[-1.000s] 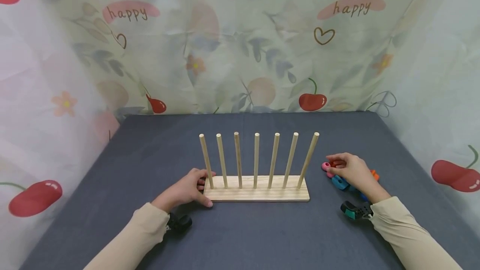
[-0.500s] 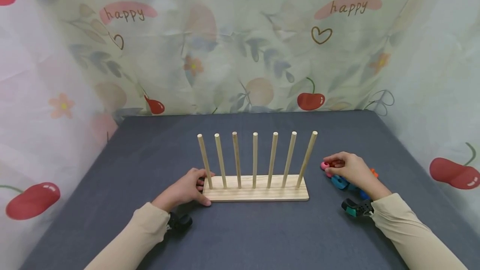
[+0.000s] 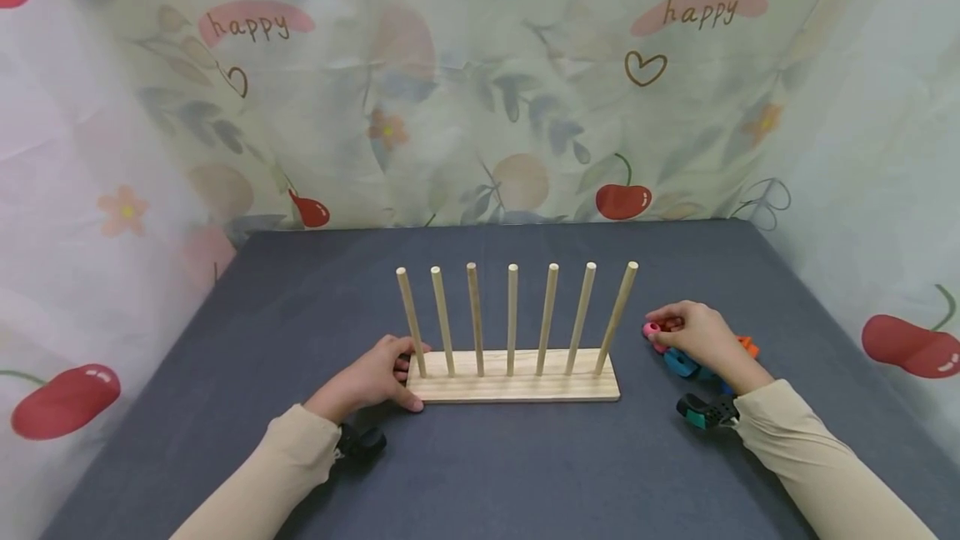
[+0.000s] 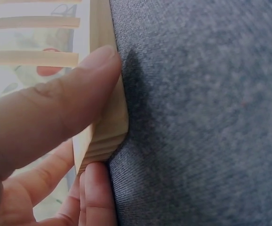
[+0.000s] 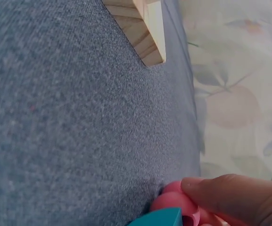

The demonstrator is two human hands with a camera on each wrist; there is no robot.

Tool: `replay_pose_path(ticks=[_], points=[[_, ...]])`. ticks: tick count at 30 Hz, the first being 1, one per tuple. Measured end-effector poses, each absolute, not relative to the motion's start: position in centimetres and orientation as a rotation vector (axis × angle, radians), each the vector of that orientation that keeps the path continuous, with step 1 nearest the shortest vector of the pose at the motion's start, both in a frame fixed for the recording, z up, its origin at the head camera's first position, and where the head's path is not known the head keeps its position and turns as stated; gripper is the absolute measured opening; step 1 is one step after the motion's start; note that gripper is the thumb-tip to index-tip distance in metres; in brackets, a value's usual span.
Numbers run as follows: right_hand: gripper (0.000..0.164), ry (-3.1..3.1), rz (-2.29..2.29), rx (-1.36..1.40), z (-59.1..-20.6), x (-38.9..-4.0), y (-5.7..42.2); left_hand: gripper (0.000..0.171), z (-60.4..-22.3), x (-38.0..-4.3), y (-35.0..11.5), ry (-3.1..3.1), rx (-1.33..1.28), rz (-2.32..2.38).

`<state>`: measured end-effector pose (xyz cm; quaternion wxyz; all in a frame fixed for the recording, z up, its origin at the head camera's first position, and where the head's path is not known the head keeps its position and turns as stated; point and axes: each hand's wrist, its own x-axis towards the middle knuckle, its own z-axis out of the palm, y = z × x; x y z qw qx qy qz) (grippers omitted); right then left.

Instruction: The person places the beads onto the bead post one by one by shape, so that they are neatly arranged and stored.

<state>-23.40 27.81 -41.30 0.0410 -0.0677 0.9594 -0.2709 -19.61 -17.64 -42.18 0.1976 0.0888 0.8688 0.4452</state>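
On the table stands a wooden peg stand (image 3: 517, 390), a flat base with a row of several upright pegs, all bare. My left hand (image 3: 367, 382) grips its left end; in the left wrist view the thumb (image 4: 74, 92) lies along the front of the base (image 4: 110, 117), other fingers at its end and behind. To the right of the stand, my right hand (image 3: 703, 336) pinches a pink bead (image 3: 651, 329). The right wrist view has the thumb (image 5: 239, 195) against pink beads (image 5: 176, 205); the fingertips opposite are mostly hidden.
Blue pieces (image 3: 680, 363) and an orange piece (image 3: 748, 346) lie beneath and beside the right hand, partly covered by it. A teal piece (image 5: 161, 218) sits close to the pink beads. Dark cloth covers the table (image 3: 510, 473); patterned curtains (image 3: 480, 82) surround it.
Hardly anything differs. The right hand has shifted very slightly over the beads; the left hand and the peg stand stay in place.
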Motion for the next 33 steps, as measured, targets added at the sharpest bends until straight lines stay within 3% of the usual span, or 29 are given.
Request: replay_pose_path(ticks=[23,33], points=[[0.023,3.034,-0.71,-0.187,-41.4,-23.4,26.6,0.077,-41.9,-19.5,-17.4,2.428,0.177,1.249],[0.035,2.974,-0.928,-0.095,-39.0,-22.5,26.8,0.078,-41.9,-19.6,-17.5,2.423,0.237,1.244]])
